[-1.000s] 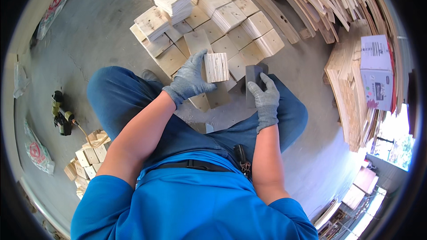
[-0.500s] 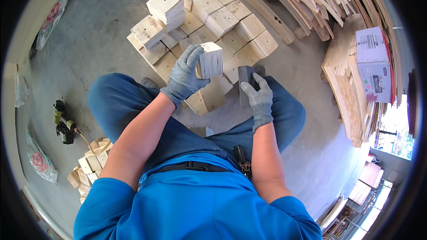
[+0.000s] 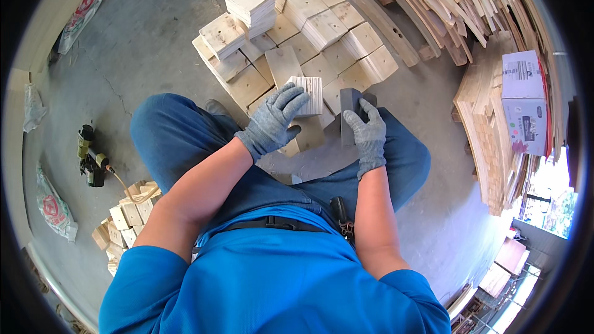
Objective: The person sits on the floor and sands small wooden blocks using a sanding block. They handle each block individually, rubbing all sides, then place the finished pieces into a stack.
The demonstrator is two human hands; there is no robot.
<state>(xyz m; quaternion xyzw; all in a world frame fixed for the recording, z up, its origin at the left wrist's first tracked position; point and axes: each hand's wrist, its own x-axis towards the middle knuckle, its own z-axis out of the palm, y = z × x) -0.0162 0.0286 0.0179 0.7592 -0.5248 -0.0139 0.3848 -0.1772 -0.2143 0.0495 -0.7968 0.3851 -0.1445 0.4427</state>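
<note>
My left hand (image 3: 272, 117), in a grey glove, curls its fingers against the left side of a layered wooden block (image 3: 310, 94) with striped edges. Its thumb sits lower, by the block's near side. In my right hand (image 3: 369, 131), also gloved, is a dark grey rectangular block (image 3: 349, 108), held upright between thumb and fingers over my right knee. The wooden block stands at the near side of a broad cluster of pale wooden blocks (image 3: 301, 47), several with a small hole on top. What lies under the wooden block is partly hidden.
A nail gun (image 3: 91, 158) with a hose lies on the floor at left, near more wooden blocks (image 3: 130, 213). Plastic bags (image 3: 55, 207) lie along the left. Long boards (image 3: 427, 0), stacked timber (image 3: 486, 117) and a white carton (image 3: 524, 102) stand at right.
The view has shifted slightly, so the cluster shows further right. My left fingers have moved lower and further over the layered wooden block. My right hand keeps the grey block.
</note>
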